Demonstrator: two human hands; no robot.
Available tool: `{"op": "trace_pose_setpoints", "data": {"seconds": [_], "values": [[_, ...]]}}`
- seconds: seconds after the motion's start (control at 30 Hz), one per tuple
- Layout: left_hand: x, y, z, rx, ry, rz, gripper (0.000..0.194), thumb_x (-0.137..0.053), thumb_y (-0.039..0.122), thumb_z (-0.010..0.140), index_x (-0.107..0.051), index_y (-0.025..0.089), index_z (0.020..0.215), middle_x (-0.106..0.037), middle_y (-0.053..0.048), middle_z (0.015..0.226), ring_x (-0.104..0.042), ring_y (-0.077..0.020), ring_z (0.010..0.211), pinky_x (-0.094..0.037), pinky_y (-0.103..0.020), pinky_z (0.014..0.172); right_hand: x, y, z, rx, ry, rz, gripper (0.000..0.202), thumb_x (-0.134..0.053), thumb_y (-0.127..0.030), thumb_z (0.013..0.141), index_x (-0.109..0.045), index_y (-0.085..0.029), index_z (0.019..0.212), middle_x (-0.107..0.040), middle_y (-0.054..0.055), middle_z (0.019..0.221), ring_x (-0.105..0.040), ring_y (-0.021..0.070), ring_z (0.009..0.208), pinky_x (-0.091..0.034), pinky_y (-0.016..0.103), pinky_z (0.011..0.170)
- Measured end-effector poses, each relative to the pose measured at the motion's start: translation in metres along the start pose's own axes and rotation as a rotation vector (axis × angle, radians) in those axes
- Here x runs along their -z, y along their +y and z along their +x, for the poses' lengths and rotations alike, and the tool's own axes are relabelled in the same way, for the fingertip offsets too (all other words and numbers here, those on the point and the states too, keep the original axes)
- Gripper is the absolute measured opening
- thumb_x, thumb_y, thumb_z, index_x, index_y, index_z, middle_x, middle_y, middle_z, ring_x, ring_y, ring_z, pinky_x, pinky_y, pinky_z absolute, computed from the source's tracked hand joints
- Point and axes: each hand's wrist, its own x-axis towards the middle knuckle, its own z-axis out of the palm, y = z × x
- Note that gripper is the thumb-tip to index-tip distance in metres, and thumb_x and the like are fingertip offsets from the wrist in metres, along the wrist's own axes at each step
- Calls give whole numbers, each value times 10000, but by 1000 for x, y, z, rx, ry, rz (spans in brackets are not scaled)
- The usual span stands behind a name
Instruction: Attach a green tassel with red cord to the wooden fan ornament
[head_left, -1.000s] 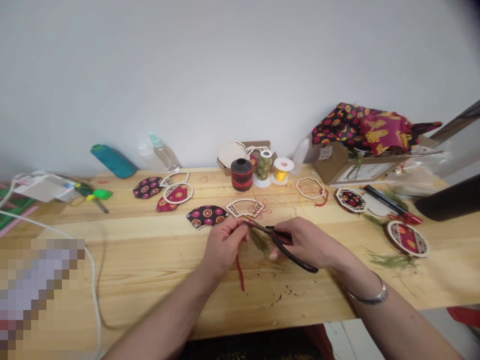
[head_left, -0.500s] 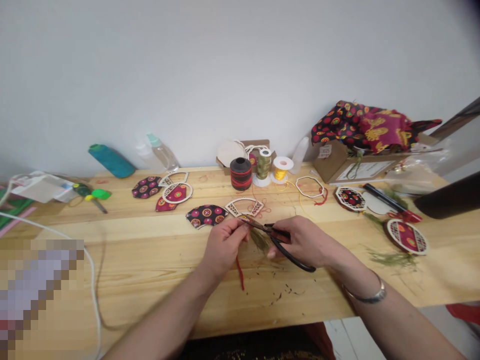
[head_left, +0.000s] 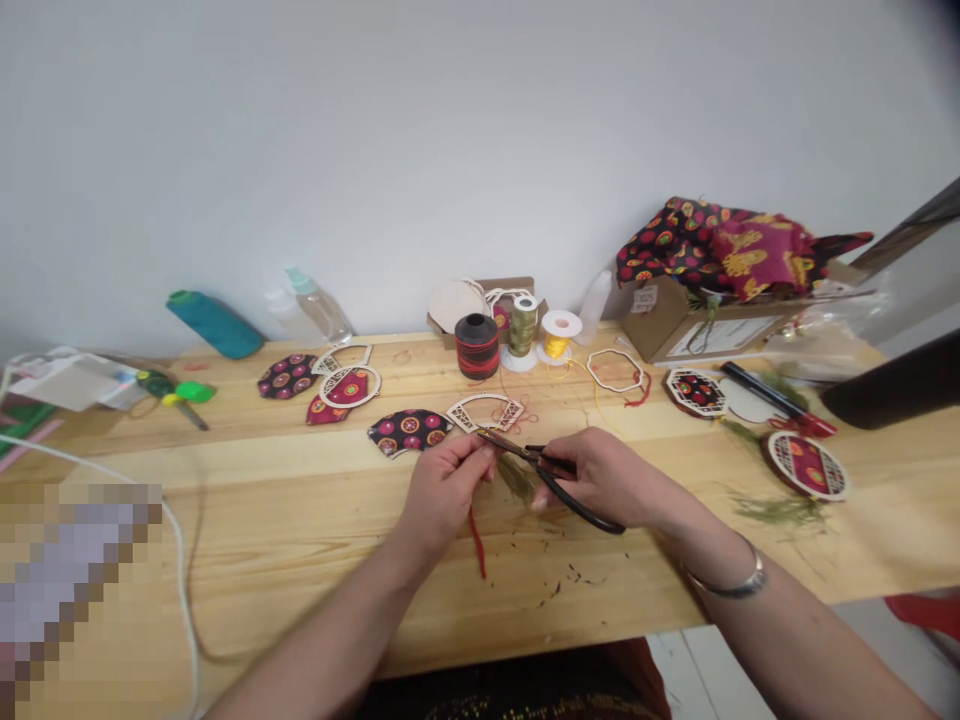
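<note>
On the table [head_left: 300, 540], pinches a red cord [head_left: 478, 545] and tassel [head_left: 516, 480] in the left hand [head_left: 450, 482]; grips scissors [head_left: 589, 514] in the right hand [head_left: 604, 472], with blades at the pinch. Farther back, shows a fan frame [head_left: 459, 416], then spools [head_left: 478, 350].

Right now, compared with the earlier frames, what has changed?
Very little: the whole view has drifted slightly, so things sit a bit further left in the picture. The scissors may have edged further past the left hand's fingertips. Nothing was grasped or released; the right hand still holds the scissors, the left the green tassel.
</note>
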Motion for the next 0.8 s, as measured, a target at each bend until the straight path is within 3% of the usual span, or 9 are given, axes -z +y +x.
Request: {"op": "trace_pose_setpoints", "data": {"seconds": [0.6, 0.8], "values": [[1, -4, 0, -15, 7, -19, 269, -555, 293, 830, -544, 167, 593, -481, 34, 580, -373, -102, 572, -249, -255, 551, 0, 2, -1, 5, 11, 26, 244, -646, -360, 761, -655, -143, 650, -493, -41, 520, -335, 75, 522, -234, 205, 480], [1, -5, 0, -18, 6, -18, 275, -555, 292, 838, -542, 166, 594, -484, 32, 587, -380, -99, 580, -257, -250, 552, 0, 2, -1, 23, -1, 50, 176, -608, -274, 779, -689, -146, 691, -594, -11, 582, -357, 69, 515, -246, 202, 489]]}}
